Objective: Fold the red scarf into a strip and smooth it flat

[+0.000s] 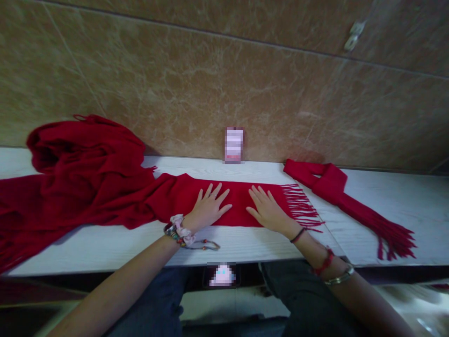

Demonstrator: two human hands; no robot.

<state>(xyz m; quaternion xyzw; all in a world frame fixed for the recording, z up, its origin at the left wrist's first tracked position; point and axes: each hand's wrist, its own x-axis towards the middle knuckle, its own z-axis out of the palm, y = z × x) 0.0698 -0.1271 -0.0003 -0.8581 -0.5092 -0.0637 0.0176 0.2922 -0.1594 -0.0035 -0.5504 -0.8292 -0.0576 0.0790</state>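
Red fabric (105,187), heaped at left, runs out of view.

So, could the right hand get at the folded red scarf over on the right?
Probably yes: the right hand lies flat on the spread scarf, gripping nothing, and only that scarf's fringe and some white table seem to lie between it and the folded red scarf.

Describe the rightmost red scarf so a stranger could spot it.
Start at the white tabletop along the brown wall. Right of the right hand and the flattened red cloth lies the scarf. It alone is a narrow strip, doubled over near the wall.
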